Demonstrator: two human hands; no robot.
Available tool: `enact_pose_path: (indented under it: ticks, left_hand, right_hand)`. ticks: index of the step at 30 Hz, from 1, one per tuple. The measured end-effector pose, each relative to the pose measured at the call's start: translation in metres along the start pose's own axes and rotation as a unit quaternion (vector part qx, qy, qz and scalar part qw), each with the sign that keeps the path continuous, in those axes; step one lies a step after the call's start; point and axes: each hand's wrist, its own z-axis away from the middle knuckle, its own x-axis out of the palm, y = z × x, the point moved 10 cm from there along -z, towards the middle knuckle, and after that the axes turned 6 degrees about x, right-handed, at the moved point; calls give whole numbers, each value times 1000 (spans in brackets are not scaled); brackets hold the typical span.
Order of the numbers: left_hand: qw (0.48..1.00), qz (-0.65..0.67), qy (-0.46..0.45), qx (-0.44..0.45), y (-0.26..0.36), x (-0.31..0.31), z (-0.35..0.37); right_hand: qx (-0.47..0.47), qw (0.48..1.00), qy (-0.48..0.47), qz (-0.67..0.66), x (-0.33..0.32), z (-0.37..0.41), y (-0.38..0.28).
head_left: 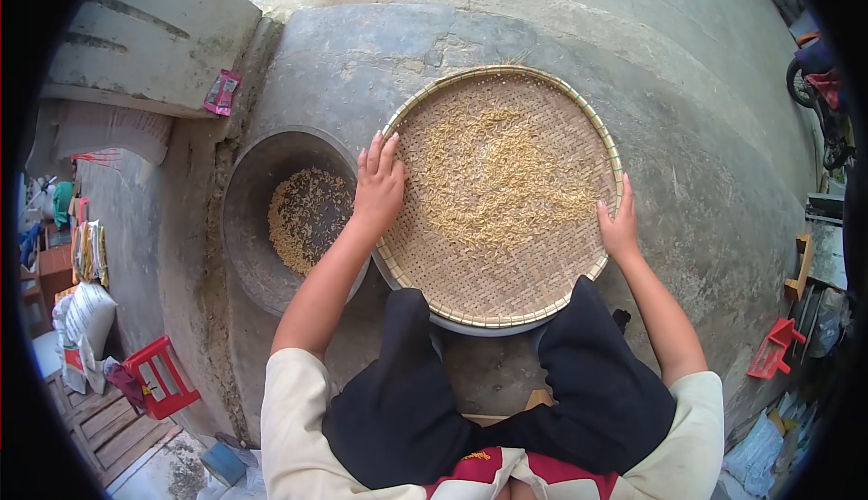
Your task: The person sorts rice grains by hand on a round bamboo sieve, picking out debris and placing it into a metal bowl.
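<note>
A round woven bamboo winnowing tray (479, 287) lies in front of my knees, with straw-coloured grain (497, 179) spread over its middle. My left hand (380, 183) grips the tray's left rim, fingers over the edge. On the opposite side my right hand (619, 224) holds the right rim, thumb inside and the other fingers along the outside. Below the tray's front edge shows part of a grey basin (493, 329); most of it is hidden. Left of the tray stands a dark round basin (249, 229) with some grain (294, 229) on its bottom.
Rough concrete floor (705, 174) surrounds me. A pale concrete block (163, 30) with a pink packet (221, 92) is at upper left. A red plastic stool (161, 378) and white sacks (89, 324) lie at left; another red plastic piece (774, 348) is at right.
</note>
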Motion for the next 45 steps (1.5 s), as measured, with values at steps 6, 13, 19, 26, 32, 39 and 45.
enact_pose_path:
  ticks: [6,13,19,26,32,39,45]
  left_hand:
    - [978,102,55,-171,-44,-45,20]
    - [789,128,-346,-491,-108,-54,139]
    - [981,130,23,-143,-61,-75,30]
    - [983,140,-37,-113,-29,-1,-17]
    - [976,143,-42,-158,-26,6,-19]
    - [968,173,-42,-175,-34,12,-21]
    - [975,145,-34,-168,-28,7,-28]
  right_hand:
    - [-9,1000,-1,5,2,-1,1]
    - [8,1000,-15,-26,3,-2,3]
    - [11,999,-15,-35,1,-1,-1]
    - [17,998,-32,-58,4,-1,1]
    - [26,998,-34,-55,3,-1,1]
    - [15,999,-23,-41,2,-2,2]
    - [21,998,-31,-47,3,-2,3]
